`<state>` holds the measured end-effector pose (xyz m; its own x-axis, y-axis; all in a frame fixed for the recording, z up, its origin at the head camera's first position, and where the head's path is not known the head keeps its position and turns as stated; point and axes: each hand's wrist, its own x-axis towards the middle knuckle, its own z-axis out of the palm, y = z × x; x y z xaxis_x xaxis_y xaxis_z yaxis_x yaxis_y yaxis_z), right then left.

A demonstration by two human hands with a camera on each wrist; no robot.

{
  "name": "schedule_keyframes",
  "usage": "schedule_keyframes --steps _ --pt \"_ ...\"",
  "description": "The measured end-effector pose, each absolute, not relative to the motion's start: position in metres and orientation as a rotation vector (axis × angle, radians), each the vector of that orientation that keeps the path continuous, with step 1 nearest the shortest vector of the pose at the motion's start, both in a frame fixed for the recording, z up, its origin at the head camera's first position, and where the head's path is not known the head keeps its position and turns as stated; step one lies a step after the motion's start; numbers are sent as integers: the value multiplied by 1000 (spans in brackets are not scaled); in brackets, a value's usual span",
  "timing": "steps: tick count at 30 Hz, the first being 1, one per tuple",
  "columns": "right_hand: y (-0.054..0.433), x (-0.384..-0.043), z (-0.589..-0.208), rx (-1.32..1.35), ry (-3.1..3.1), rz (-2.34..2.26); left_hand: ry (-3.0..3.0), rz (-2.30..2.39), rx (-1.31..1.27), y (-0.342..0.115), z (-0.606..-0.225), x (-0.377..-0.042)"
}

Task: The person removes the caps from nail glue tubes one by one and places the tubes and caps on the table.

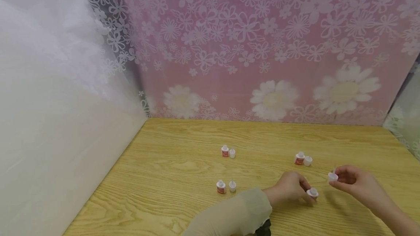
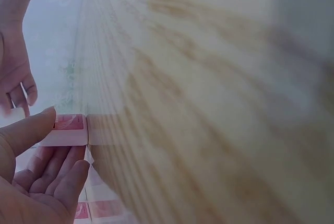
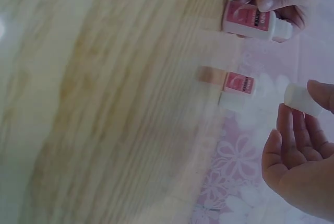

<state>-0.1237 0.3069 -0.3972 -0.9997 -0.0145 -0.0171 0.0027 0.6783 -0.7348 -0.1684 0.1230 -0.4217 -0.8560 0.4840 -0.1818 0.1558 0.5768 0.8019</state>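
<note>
My left hand [image 1: 292, 187] grips a small white bottle [image 1: 312, 193] with a red label, which stands uncapped on the wooden table at the front right. The right wrist view shows that bottle [image 3: 253, 21] between thumb and fingers, its white neck bare. Just right of it and raised off the table, my right hand [image 1: 359, 187] pinches a white cap [image 1: 333, 177], its open side up and a thin stem rising from it. In the right wrist view the cap [image 3: 302, 99] sits between thumb and fingertips. The left wrist view shows the held bottle's label [image 2: 70, 122].
Behind my hands stands another open bottle [image 1: 299, 158] with its cap [image 1: 307, 161] beside it. Two more such bottles, [image 1: 225, 151] at the back and one nearer [image 1: 221, 187], stand left, each by its cap. A flowered curtain [image 1: 262, 46] closes off the table's [image 1: 164, 177] far edge.
</note>
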Motion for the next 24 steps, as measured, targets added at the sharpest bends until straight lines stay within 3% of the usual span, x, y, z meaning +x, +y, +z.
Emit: schedule_keyframes --steps 24 --pt "301 -133 -416 -382 2889 -1061 2446 1148 526 123 -421 -169"
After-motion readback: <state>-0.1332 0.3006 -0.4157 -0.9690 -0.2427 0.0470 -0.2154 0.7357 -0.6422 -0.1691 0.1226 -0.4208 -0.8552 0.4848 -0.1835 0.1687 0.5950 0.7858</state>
